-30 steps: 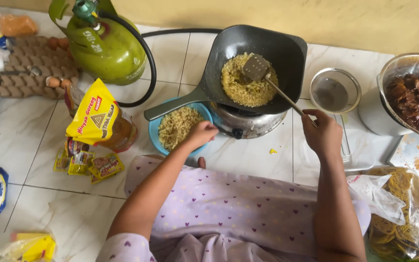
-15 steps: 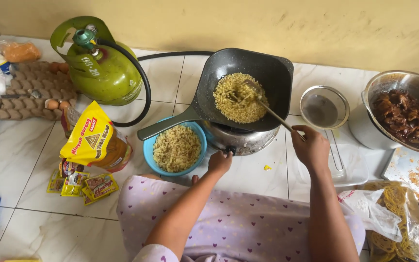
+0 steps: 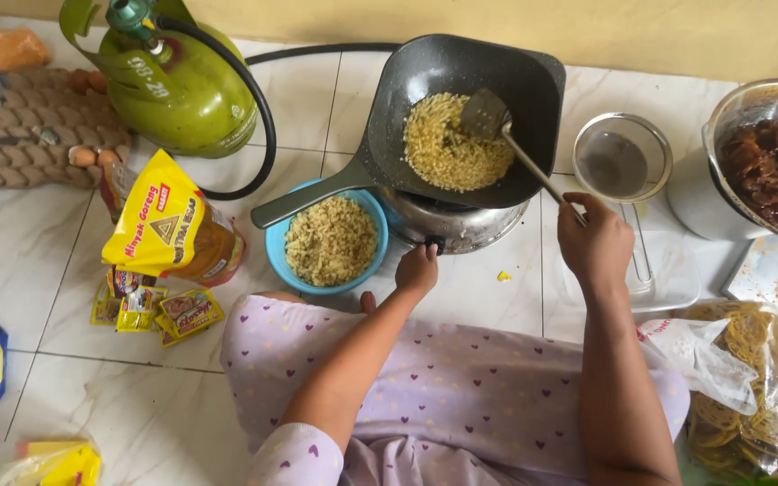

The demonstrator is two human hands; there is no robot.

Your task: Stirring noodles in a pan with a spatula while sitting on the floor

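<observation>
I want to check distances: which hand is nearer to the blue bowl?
Left. The left hand is just right of the blue bowl; the right hand holds the spatula, farther right.

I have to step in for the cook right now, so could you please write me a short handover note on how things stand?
Right hand: closed grip on the long metal spatula, blade in the yellow crumbly food in the black wok.
Left hand: at the front of the steel burner, holding nothing visible.
Blue bowl of similar crumbs sits left of the burner; wire strainer right.
Done: one batch in the wok. Left: bowl still full.
</observation>
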